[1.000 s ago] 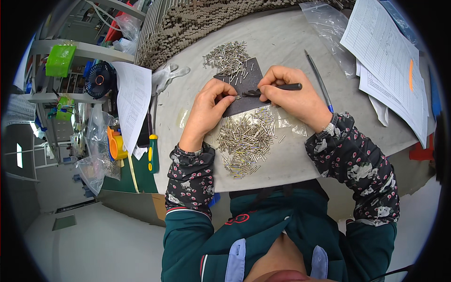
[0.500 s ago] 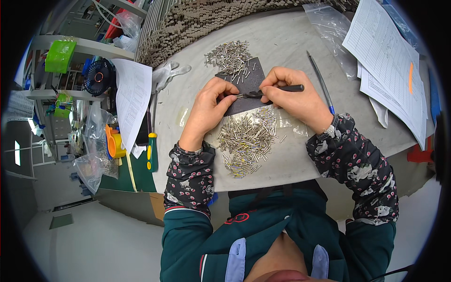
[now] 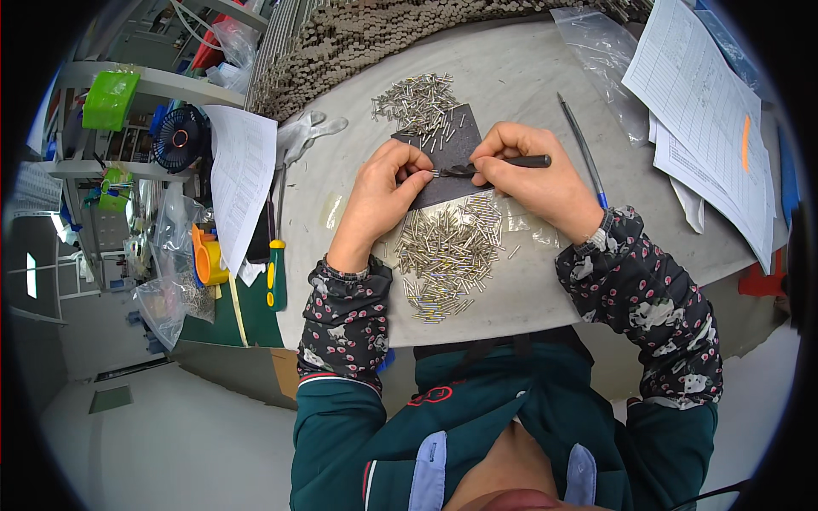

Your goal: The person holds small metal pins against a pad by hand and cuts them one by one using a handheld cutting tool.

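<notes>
My left hand (image 3: 382, 192) is closed, thumb and forefinger pinching a small metal pin (image 3: 435, 173) whose end shows at the fingertips. In my right hand (image 3: 537, 179) is a slim black-handled tool (image 3: 532, 161), gripped like a pen; its dark narrow end points left and meets the pin's end. What shape that tip has is too small to make out. Both hands hover over a dark grey square pad (image 3: 463, 136). A large heap of metal pins (image 3: 452, 247) lies on the near side of the pad, and a smaller heap of pins (image 3: 417, 102) covers its far left corner.
A blue pen (image 3: 583, 149) lies right of my right hand, near stacked paper sheets (image 3: 694, 111) and a clear plastic bag (image 3: 601, 68). At left are a white glove (image 3: 307, 132), a yellow-green screwdriver (image 3: 276, 277) and a small black fan (image 3: 180, 139). Rows of rods (image 3: 358, 51) line the far edge.
Almost nothing differs: slightly more of the pin's end shows between my left fingertips and the tool. Both hands keep their places and grips.
</notes>
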Motion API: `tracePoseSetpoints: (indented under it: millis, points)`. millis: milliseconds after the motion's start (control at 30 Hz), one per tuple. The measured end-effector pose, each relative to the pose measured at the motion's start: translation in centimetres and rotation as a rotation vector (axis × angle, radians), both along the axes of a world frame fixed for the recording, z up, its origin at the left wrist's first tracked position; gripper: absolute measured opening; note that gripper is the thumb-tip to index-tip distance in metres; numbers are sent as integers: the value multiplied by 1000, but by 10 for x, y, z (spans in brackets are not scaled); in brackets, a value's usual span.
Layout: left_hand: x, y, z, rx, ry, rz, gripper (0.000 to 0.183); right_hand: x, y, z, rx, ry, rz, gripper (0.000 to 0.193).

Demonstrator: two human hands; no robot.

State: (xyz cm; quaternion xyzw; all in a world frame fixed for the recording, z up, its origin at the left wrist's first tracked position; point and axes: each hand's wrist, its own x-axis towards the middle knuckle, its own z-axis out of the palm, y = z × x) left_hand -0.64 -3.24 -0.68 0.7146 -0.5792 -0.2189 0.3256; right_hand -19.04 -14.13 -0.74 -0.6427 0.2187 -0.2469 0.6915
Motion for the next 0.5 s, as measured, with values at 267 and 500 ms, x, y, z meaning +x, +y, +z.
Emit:
tracePoseSetpoints:
  millis: [267,500]
  points:
    - [-1,-1,0,-23,7,46,8,1,1,2,-5,-1,7,10]
    - [0,-2,-2,-21,1,45,7,1,1,4,4,9,8,10]
